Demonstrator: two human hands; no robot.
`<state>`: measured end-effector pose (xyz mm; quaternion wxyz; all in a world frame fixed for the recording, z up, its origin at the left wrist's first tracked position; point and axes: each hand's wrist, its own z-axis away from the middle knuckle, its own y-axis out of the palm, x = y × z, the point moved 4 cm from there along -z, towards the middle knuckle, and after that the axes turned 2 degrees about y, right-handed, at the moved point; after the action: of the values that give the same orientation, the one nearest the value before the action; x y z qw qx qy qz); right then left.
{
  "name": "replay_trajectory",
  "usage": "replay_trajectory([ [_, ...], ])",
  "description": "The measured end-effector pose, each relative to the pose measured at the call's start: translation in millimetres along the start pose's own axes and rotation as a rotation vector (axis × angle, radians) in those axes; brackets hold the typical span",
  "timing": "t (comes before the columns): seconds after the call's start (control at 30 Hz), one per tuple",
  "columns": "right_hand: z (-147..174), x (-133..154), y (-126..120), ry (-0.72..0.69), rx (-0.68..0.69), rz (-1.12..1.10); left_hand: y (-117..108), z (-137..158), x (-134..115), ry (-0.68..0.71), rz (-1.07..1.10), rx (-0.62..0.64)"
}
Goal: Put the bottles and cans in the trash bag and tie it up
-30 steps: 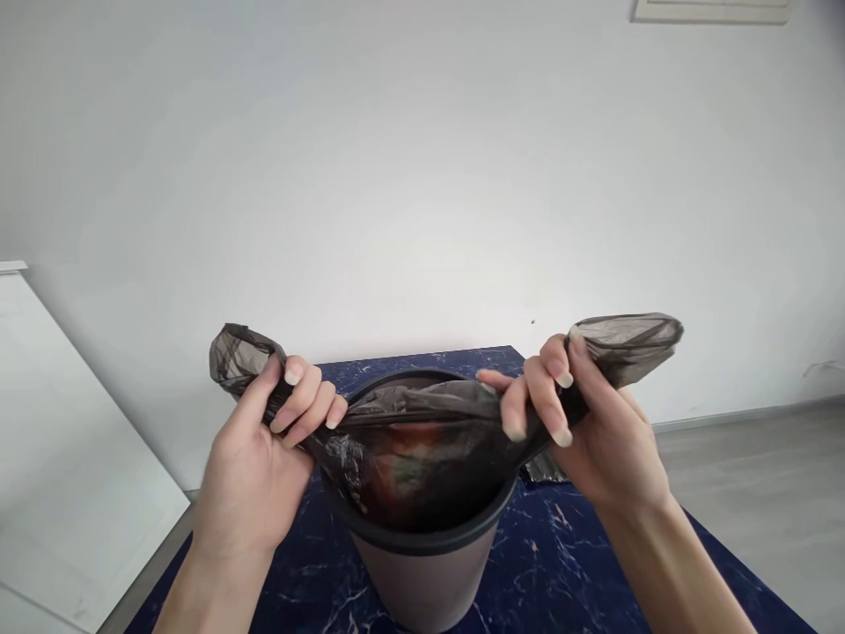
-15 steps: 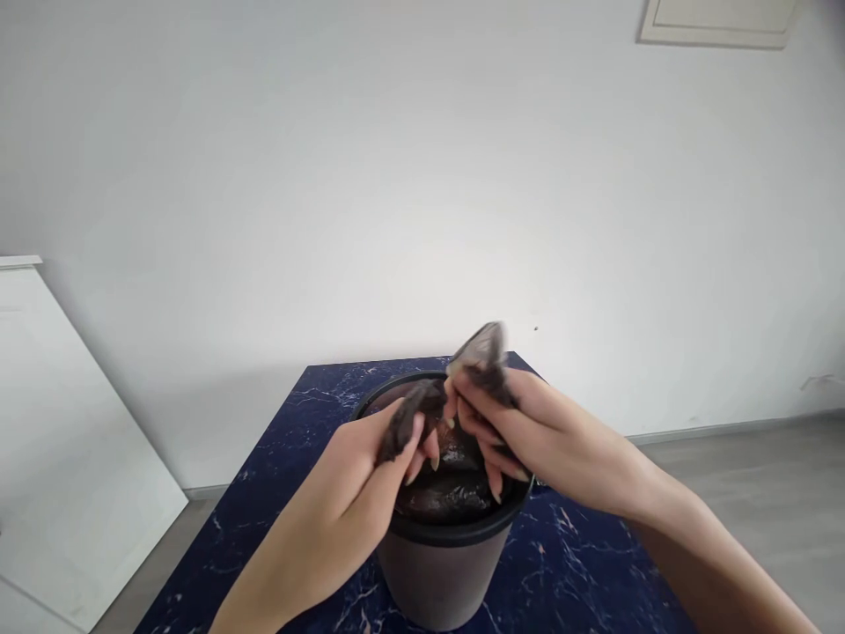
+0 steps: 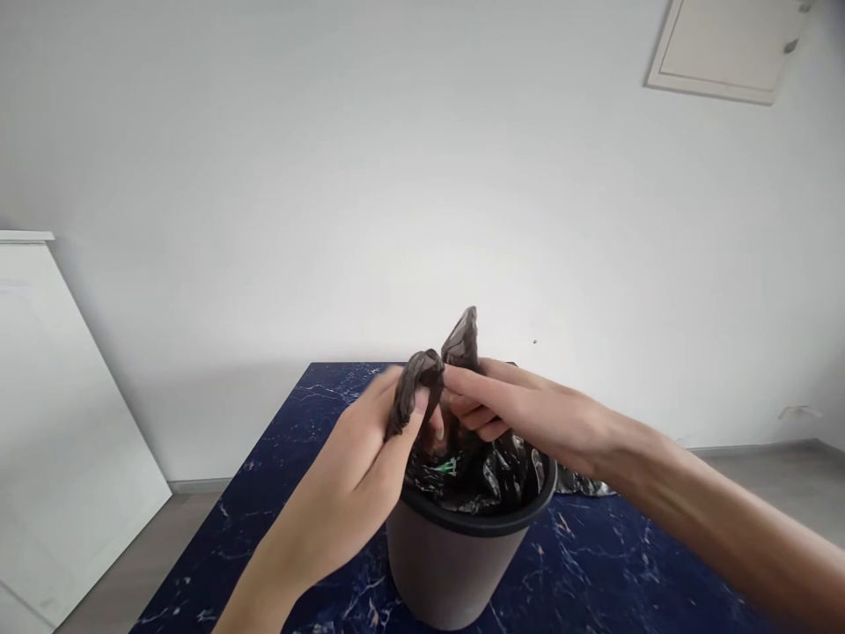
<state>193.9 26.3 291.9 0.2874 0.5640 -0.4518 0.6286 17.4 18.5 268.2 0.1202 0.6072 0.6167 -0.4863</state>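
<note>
A grey waste bin (image 3: 455, 568) with a black rim stands on the table, and a shiny black garbage bag (image 3: 495, 471) bunches up inside it. My left hand (image 3: 366, 449) is closed round a twisted end of the bag, which loops over the thumb. From above the right side of the bin, my right hand (image 3: 511, 396) pinches another part, and a pointed tip of the plastic sticks up past the fingers. Both hands are close together over the bin's mouth. A small green mark shows among the dark folds. Some right-hand fingertips are hidden.
The blue marbled table (image 3: 283, 493) reaches to the white wall (image 3: 370, 194). Crumpled black plastic (image 3: 581, 482) lies right of the bin. A white cabinet (image 3: 72, 440) stands at the left, and a wall panel (image 3: 719, 44) is at upper right.
My hands have come closer together, with the right hand turned flatter and its fingers curled in. The bag's folds inside the bin have lifted and crumpled. The view has shifted slightly.
</note>
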Motion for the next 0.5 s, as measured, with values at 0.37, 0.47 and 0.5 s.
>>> replay_trajectory([
  [0.37, 5.4, 1.4, 3.9, -0.005, 0.010, 0.041, -28.1, 13.2, -6.5, 0.211, -0.256, -0.317],
  [0.47, 5.9, 7.1, 6.8, -0.092, 0.068, 0.134, -29.8, 17.8, -13.8, 0.178, -0.246, -0.263],
  [0.5, 5.8, 8.0, 6.9, -0.108, 0.084, 0.160, -28.8, 18.6, -16.0, 0.158, -0.235, -0.220],
])
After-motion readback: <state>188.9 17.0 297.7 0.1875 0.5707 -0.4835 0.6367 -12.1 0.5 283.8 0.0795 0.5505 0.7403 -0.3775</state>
